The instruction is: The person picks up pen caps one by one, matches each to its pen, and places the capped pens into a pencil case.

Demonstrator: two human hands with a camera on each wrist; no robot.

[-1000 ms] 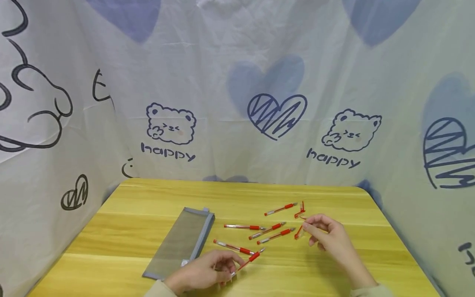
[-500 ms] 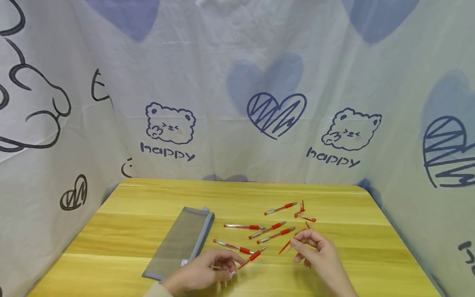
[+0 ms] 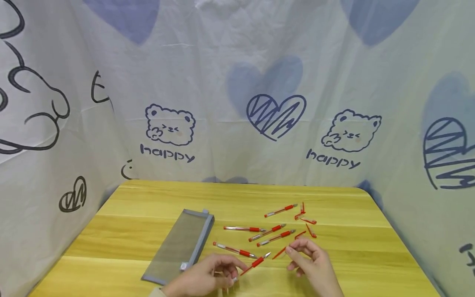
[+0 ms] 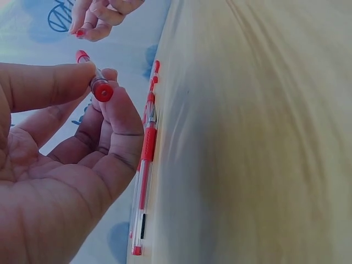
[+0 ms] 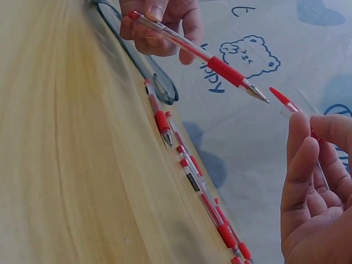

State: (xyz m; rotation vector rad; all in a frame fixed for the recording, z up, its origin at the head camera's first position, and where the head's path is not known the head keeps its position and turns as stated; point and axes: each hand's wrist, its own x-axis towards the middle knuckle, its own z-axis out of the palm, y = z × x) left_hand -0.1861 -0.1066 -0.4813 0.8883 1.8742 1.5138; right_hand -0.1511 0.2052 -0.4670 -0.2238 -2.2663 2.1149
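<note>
My left hand (image 3: pixel 208 274) pinches the rear end of an uncapped red gel pen (image 3: pixel 257 262), its metal tip pointing toward my right hand. Between the thumb and fingers of my right hand (image 3: pixel 311 262) is a clear pen cap with a red clip (image 3: pixel 279 253). In the right wrist view the cap (image 5: pixel 284 101) is close to the pen's tip (image 5: pixel 257 93), with a small gap between them. The left wrist view shows the red rear end of the held pen (image 4: pixel 103 91) above the table.
Several uncapped red pens (image 3: pixel 276 238) lie mid-table. Loose red-clipped caps (image 3: pixel 311 231) are scattered behind my right hand. A grey mesh zip pouch (image 3: pixel 174 243) lies to the left, beside my left hand. A printed cloth (image 3: pixel 222 140) hangs behind the table.
My right hand has come away from the loose caps, moving left and nearer with one cap, toward the held pen. My left hand stays almost in place, its pen shifted slightly right.
</note>
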